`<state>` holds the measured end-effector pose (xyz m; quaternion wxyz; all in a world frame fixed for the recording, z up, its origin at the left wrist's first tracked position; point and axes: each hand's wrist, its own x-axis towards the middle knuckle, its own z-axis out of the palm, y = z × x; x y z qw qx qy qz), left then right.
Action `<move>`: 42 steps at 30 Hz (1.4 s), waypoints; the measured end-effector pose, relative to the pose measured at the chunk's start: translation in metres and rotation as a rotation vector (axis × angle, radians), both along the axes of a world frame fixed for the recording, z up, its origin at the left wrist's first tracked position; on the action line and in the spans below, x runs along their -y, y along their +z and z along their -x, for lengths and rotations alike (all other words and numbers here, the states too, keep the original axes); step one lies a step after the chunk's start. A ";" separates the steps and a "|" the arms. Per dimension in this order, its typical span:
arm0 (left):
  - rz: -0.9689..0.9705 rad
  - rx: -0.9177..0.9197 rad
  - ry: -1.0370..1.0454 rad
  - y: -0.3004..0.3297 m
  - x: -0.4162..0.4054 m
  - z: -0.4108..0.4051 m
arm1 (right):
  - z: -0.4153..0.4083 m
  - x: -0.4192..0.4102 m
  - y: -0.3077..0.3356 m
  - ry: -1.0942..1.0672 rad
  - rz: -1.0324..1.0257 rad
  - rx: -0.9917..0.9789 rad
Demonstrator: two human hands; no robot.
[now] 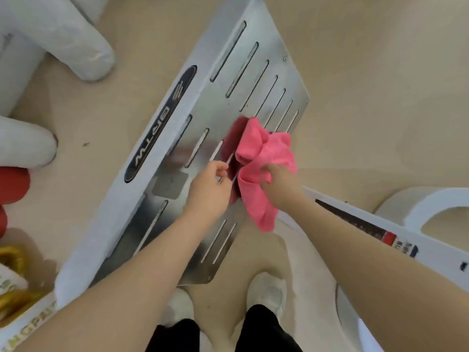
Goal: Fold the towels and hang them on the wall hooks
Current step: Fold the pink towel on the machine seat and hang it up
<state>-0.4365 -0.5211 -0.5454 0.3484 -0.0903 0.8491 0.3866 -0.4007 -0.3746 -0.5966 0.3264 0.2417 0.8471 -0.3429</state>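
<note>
Right hand (278, 185) grips bunched pink towel (264, 158), fingers curled into it, over slotted metal panel (253, 80). Left hand (209, 189) beside towel, fingers curled; cannot tell if pinching anything.

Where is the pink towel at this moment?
In the head view, the pink towel is right of centre, bunched in the right hand over the slotted metal panel, beside the left hand.
</note>
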 end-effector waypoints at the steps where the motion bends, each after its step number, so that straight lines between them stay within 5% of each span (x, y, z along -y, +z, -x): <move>1: -0.011 -0.002 0.009 -0.017 -0.003 0.001 | 0.002 0.001 -0.021 0.048 -0.041 -0.022; 9: -0.081 -0.038 -0.021 -0.084 -0.026 0.005 | -0.008 0.014 -0.089 0.261 -0.367 -0.201; 16: -0.133 -0.038 -0.055 -0.033 -0.029 0.005 | -0.010 -0.011 -0.029 0.099 -0.111 -0.316; 20: -0.185 -0.076 -0.125 0.051 -0.030 0.001 | -0.019 -0.021 0.069 0.011 -0.045 -0.280; 26: -0.276 -0.117 -0.590 0.249 -0.019 -0.005 | -0.040 -0.013 0.265 0.104 0.104 -0.244; 34: -0.376 -0.081 -0.846 0.451 -0.004 -0.044 | -0.123 0.010 0.510 -0.312 0.494 -0.334; 42: -0.481 -0.018 -1.054 0.545 -0.043 -0.147 | -0.261 -0.013 0.618 -0.823 0.351 -0.491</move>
